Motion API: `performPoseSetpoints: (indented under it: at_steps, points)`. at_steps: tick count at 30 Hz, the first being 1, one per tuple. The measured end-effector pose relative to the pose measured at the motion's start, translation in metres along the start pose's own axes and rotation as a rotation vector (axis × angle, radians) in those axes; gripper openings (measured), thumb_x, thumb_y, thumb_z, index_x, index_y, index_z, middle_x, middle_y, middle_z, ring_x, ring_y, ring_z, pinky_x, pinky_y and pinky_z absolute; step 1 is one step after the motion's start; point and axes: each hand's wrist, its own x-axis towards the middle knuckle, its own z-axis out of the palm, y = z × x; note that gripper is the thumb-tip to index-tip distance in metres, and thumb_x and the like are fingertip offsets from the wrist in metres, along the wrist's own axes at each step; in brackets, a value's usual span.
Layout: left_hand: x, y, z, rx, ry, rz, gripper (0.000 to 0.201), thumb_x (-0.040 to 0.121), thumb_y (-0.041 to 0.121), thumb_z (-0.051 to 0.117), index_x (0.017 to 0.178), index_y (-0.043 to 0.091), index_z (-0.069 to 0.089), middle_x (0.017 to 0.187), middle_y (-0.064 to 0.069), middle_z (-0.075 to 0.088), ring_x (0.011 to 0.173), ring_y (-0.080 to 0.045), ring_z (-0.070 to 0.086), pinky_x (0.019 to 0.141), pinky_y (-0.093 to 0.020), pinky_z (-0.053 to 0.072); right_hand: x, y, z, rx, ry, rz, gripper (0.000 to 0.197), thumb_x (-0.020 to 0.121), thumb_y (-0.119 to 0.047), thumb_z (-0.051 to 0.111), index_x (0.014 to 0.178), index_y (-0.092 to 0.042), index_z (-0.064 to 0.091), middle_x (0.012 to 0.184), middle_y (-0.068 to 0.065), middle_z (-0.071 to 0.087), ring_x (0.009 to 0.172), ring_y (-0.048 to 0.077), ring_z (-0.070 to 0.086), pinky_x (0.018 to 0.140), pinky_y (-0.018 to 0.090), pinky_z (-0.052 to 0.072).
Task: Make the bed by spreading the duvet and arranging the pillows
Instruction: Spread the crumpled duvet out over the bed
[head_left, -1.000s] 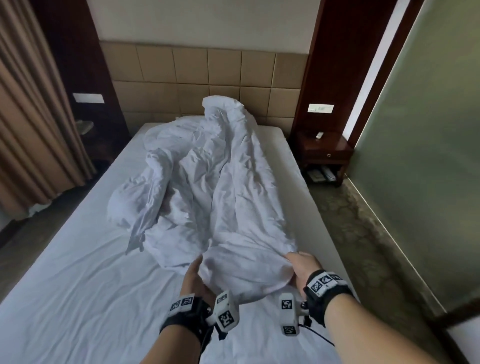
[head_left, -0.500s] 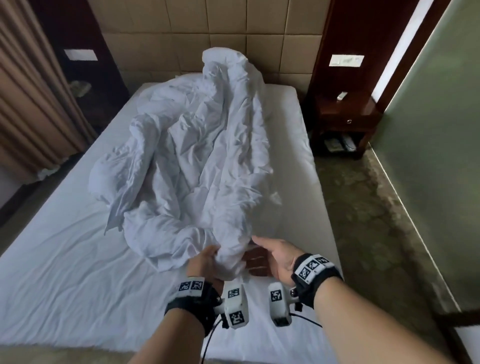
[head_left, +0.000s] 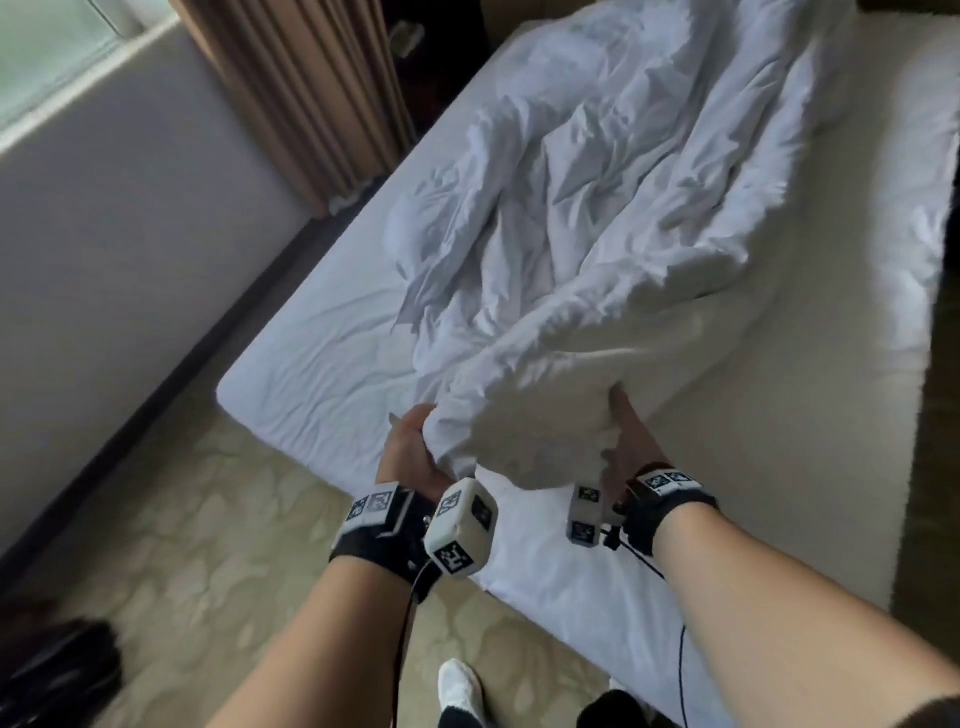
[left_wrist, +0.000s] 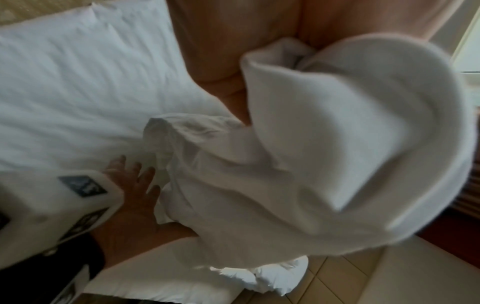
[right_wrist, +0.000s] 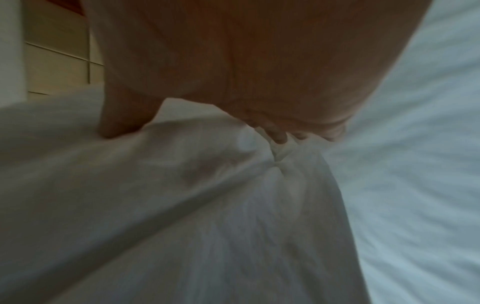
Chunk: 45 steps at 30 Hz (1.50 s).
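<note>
— While the duvet (head_left: 623, 208) lies bunched in a long crumpled ridge from the upper right of the head view down to the centre, its near end is being lifted at the foot of the bed (head_left: 779, 415).

— Why is it held there?

— It is judged that a corner or edge is being sought: until the near end is found and drawn toward the foot, nothing can be spread flat. Much of the sheet is left bare at left and right of the frame.

— And the left hand (head_left: 410, 452)?

— It is seen at lower centre, cupped under the fabric's left fold. In the left wrist view its fingers (left_wrist: 135, 179) are shown nearly straight and spread, laid against the cloth rather than wrapped round it; a supporting touch, it would seem.

— The right hand (head_left: 628, 441)?

— It is tucked beneath the lifted bundle, just right of centre. In the right wrist view, blurred as it is, a gather of cloth is pinched between thumb and curled fingertips (right_wrist: 278, 135), and creases are pulled toward that point.

— Are the hands together?

— Apart, with the raised lump between them.

— Pillows?

— None can be made out for certain.
</note>
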Motion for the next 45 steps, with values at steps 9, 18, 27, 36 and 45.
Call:
performPoseSetpoints:
  at_steps: [9,18,27,36,45]
  points:
    - [-0.025,0.031,-0.01,0.019,-0.002,0.081,0.03,0.088,0.013,0.039,0.088,-0.005,0.063,0.06,-0.013,0.065,0.043,-0.023,0.062,0.038,-0.02,0.047,0.032,-0.005,0.04,0.296,-0.187,-0.145,0.058,0.094,-0.056,0.059,0.135,-0.015,0.062,0.135,0.011,0.064,0.119,0.035,0.063,0.1,0.05,0.051]
    - [-0.001,0.011,0.015,-0.348,-0.099,0.155,0.052,0.093,0.053,0.065,0.114,0.006,0.073,0.119,-0.011,0.072,0.11,-0.028,0.069,0.101,-0.042,0.053,-0.008,-0.051,0.02,-0.256,0.099,-0.359,0.014,0.088,-0.013,0.066,0.101,-0.014,0.07,0.099,0.02,0.069,0.076,0.032,0.07,0.066,0.031,0.053]
    - [0.041,-0.081,0.079,0.284,-0.266,0.005,0.068,0.085,0.037,0.082,0.137,-0.001,0.06,0.133,-0.025,0.064,0.122,-0.039,0.064,0.109,-0.054,0.047,-0.055,-0.08,-0.02,-0.318,-0.119,-0.358,0.003,0.093,-0.003,0.058,0.094,-0.001,0.058,0.071,0.021,0.047,0.055,0.026,0.053,0.051,0.031,0.052]
    - [0.038,-0.093,0.076,0.297,-0.097,-0.163,0.016,0.085,0.016,0.059,0.086,0.004,0.069,0.064,-0.01,0.06,0.053,-0.021,0.052,0.048,-0.025,0.04,-0.025,-0.07,-0.101,-0.523,0.299,-0.254,0.076,0.079,-0.075,0.064,0.113,-0.007,0.072,0.112,0.011,0.074,0.102,0.027,0.067,0.097,0.04,0.052]
    - [0.021,-0.089,0.032,0.15,-0.081,-0.086,0.04,0.099,0.018,0.048,0.084,0.005,0.083,0.091,-0.018,0.077,0.08,-0.03,0.077,0.059,-0.034,0.061,-0.026,-0.003,-0.121,-0.241,0.06,0.225,0.124,0.048,-0.098,0.061,0.141,-0.016,0.049,0.125,0.017,0.068,0.11,0.03,0.058,0.097,0.047,0.044]
